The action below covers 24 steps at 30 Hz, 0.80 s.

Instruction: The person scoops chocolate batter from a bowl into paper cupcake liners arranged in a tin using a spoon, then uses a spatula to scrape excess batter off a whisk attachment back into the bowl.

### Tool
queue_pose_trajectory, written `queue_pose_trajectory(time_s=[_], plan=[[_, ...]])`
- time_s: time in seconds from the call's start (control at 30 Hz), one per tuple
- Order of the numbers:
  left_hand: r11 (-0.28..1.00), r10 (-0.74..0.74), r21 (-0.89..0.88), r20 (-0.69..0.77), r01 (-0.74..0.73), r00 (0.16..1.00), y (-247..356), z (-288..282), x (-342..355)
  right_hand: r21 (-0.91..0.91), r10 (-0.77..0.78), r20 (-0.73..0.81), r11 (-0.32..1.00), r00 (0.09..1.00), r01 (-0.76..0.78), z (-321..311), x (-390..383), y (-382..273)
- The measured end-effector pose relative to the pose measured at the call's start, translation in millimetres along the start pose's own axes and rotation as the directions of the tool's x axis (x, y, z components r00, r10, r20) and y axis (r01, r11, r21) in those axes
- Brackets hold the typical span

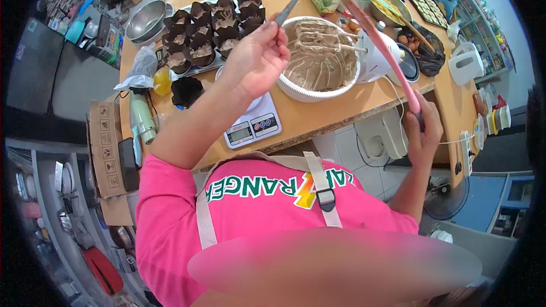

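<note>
My left hand [259, 57] grips the upper-raised metal spoon [293, 1] by its handle. On the right, my right hand [422, 131] holds a long pink spatula [387, 54], angled up over the mixer [375, 57]. Between the hands, a white bowl [330, 82] holds light brown batter, with batter-coated beaters [318, 37] over it. Left of it, a tray [196, 70] carries several dark paper baking cups [202, 51] with batter in them. A digital scale [253, 128] sits below my left hand, partly hidden by my forearm.
Metal bowls [142, 23], a bag [139, 65] and a green flask [142, 119] are at the left. Behind are a pan of yellow food [387, 5] and a dark tray [426, 5]; eggs [409, 40] lie right. The wooden table's front edge [301, 142] runs before me.
</note>
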<state>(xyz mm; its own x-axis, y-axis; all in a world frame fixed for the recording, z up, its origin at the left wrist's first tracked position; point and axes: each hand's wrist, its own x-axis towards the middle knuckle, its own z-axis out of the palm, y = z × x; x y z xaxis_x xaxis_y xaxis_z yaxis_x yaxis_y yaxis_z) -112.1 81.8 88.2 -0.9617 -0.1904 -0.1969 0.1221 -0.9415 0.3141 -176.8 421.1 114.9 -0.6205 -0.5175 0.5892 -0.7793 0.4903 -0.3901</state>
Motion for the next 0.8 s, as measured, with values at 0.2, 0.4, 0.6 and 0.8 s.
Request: queue_pose_trajectory(time_s=[0.2, 0.4, 0.6, 0.8], plan=[[0.994, 0.044, -0.102, -0.067, -0.050, 0.997, -21.1, 21.9, -8.8, -0.062, -0.129, -0.159, 0.991, 0.979, 0.121, 41.5, -6.4, 6.8], [0.993, 0.114, 0.006, -0.040, -0.114, 0.993, -39.4, 28.4, -7.5, -0.113, -0.144, -0.119, 0.985, 0.982, 0.131, 53.3, -10.8, -1.2], [0.973, 0.142, 0.184, 0.004, -0.141, 0.990, -50.7, 25.4, -11.2, -0.197, -0.233, -0.150, 0.959, 0.961, 0.202, 50.4, -7.2, -2.7], [0.944, 0.144, 0.276, 0.144, -0.180, 0.979, -54.0, 12.1, -9.5, -0.214, -0.292, -0.116, 0.941, 0.949, 0.263, 47.0, -5.7, -12.2]])
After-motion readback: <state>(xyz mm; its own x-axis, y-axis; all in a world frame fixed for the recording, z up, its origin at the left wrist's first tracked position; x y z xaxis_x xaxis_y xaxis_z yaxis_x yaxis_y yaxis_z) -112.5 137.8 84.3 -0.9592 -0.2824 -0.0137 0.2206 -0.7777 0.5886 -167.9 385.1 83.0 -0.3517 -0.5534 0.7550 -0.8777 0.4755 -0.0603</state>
